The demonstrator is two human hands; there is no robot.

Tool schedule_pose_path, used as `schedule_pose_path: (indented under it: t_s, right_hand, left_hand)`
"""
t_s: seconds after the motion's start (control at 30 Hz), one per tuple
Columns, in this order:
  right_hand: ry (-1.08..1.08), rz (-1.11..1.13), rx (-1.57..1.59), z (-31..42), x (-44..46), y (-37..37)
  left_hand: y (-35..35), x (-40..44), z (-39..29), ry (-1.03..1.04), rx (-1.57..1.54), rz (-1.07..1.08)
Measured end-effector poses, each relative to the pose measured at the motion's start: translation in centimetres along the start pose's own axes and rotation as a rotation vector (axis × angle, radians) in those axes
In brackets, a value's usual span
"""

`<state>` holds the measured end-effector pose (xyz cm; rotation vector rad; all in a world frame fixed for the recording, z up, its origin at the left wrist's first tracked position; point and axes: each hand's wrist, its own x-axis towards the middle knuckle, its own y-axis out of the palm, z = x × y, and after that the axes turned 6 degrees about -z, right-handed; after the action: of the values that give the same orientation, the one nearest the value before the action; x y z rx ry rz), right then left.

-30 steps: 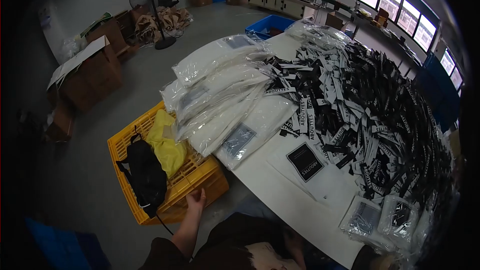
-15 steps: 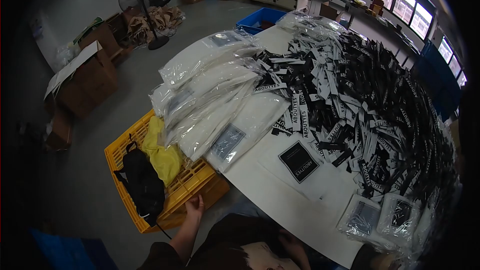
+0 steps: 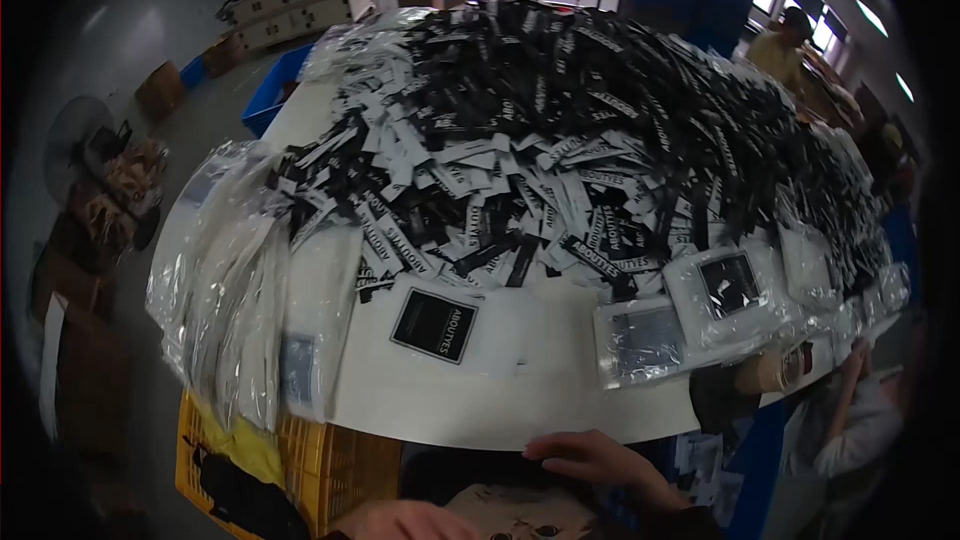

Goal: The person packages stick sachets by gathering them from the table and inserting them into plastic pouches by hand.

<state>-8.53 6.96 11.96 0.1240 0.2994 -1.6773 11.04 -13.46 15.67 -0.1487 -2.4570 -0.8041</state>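
Note:
My left hand (image 3: 405, 520) is low at the bottom edge, beside the yellow crate (image 3: 340, 470). Motion smears its fingers. At the table's front edge, my right hand (image 3: 590, 460) has its fingers stretched out, and I see nothing in it. In front of both hands, a flat white package with a black ABOUTYES label (image 3: 435, 325) lies on the white table (image 3: 420, 410). Behind it is a large heap of black and white ABOUTYES strips (image 3: 560, 140). Long clear-wrapped white packages (image 3: 235, 290) are stacked at the left.
Smaller wrapped packs (image 3: 640, 340) sit at the table's right front. A yellow cloth (image 3: 240, 450) and a black bag (image 3: 245, 500) lie on the crate. One person (image 3: 845, 430) is at the right edge; another person (image 3: 780, 55) is behind. A blue bin (image 3: 275, 90) stands back left.
The view has swung to the right. My left hand has come off the yellow crate's edge toward my body, and my right hand has come up to the table's front edge.

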Motion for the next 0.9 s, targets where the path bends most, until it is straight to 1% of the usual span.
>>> schedule_pose_path:
  t_s: [0.03, 0.07, 0.13, 0.17, 0.23, 0.37, 0.43, 0.47, 0.53, 0.6, 0.67, 0.73, 0.77, 0.83, 0.87, 0.9]
  right_hand:
    - [0.103, -0.117, 0.147, 0.0, -0.1, 0.1]
    - [0.105, -0.182, 0.165, 0.1, -0.1, -0.2]
    - [0.072, -0.237, 0.026, 0.2, -0.4, -1.1]
    - [0.072, -0.274, 0.023, -0.1, -0.9, -1.4]
    - [0.022, -0.272, -0.022, -0.6, -1.6, -1.7]
    - [0.047, -0.299, -0.114, 0.5, -1.5, -3.1]
    - [-0.037, -0.33, -0.174, 1.4, -0.8, -4.2]
    - [-0.038, -0.331, -0.173, 1.8, -0.2, -5.1]
    - [-0.078, -0.457, -0.332, 2.0, 1.9, -7.4]
    - [-0.06, -0.641, -0.365, 2.0, 4.8, -9.5]
    - [-0.159, -0.808, -0.638, 1.3, 8.3, -11.4]
    - [-0.385, -1.028, -0.952, -0.4, 12.0, -13.0]
    - [-0.38, -1.03, -0.961, -0.6, 13.3, -13.2]
    - [-0.041, -1.094, -1.166, -1.3, 15.4, -13.7]
    - [-0.041, -1.093, -1.171, -2.4, 16.3, -14.7]
    - [-0.11, -1.045, -1.163, -3.7, 17.1, -15.9]
  left_hand:
    - [-0.5, 0.9, 0.3, -0.047, 0.01, 0.031]
    - [-1.0, 1.7, 0.7, -0.086, 0.026, 0.062]
    - [-1.7, 3.3, 1.5, -0.134, 0.074, 0.113]
    - [-1.9, 4.1, 1.9, -0.143, 0.109, 0.131]
    - [-2.3, 5.3, 2.3, -0.156, 0.192, 0.15]
    - [-2.5, 5.8, 2.7, -0.167, 0.378, 0.119]
    - [-2.6, 5.8, 2.6, -0.169, 0.481, 0.093]
    - [-2.7, 5.8, 2.5, -0.171, 0.533, 0.078]
    - [-2.9, 5.6, 2.4, -0.171, 0.632, 0.046]
    - [-3.0, 5.2, 2.3, -0.171, 0.726, 0.01]
    - [-2.9, 5.3, 1.9, -0.166, 0.821, -0.016]
    - [-3.2, 5.4, 1.4, -0.161, 0.913, -0.032]
    - [-3.4, 5.4, 1.4, -0.156, 0.956, -0.047]
    - [-3.6, 5.2, 1.4, -0.149, 1.043, -0.084]
    - [-3.8, 5.2, 1.3, -0.146, 1.09, -0.104]
    - [-3.9, 5.2, 1.3, -0.142, 1.137, -0.126]
